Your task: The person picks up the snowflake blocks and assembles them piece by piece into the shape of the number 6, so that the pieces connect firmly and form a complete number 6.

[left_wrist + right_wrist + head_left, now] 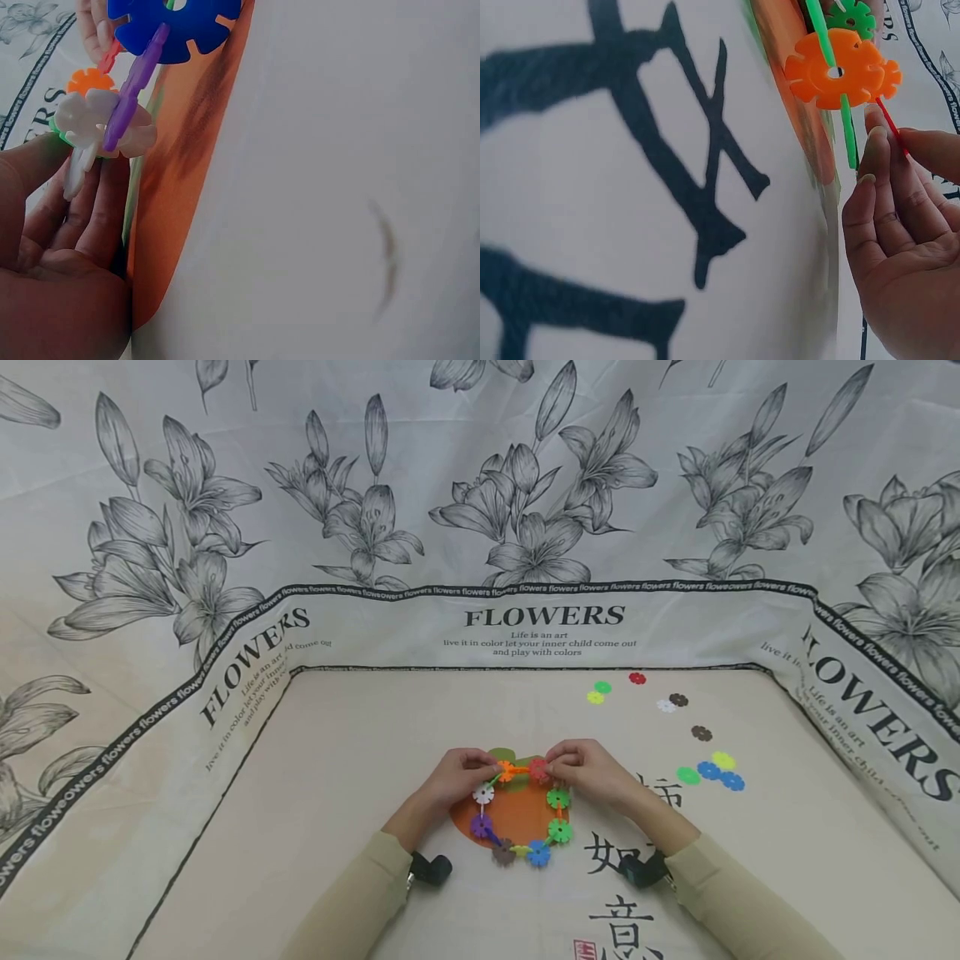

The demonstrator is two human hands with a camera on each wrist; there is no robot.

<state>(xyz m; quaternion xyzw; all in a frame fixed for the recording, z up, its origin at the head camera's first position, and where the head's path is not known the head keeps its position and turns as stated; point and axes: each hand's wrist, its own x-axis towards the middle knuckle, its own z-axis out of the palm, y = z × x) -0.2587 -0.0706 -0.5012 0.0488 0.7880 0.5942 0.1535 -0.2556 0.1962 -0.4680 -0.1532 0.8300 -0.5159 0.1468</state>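
A ring of interlocked flower-shaped plastic discs hangs between both hands over an orange persimmon print. At its upper left, my left hand pinches the ring beside an orange disc; the left wrist view shows thumb and fingers at a green piece by a white disc. My right hand pinches a red disc at the upper right, seen edge-on in the right wrist view near an orange disc. Lower down are a purple disc, a brown disc and a blue disc.
Loose discs lie at the back right: a red one, a white one, a brown one, a yellow one and several others. Black characters are printed on the cloth. Flowered fabric walls the back and sides.
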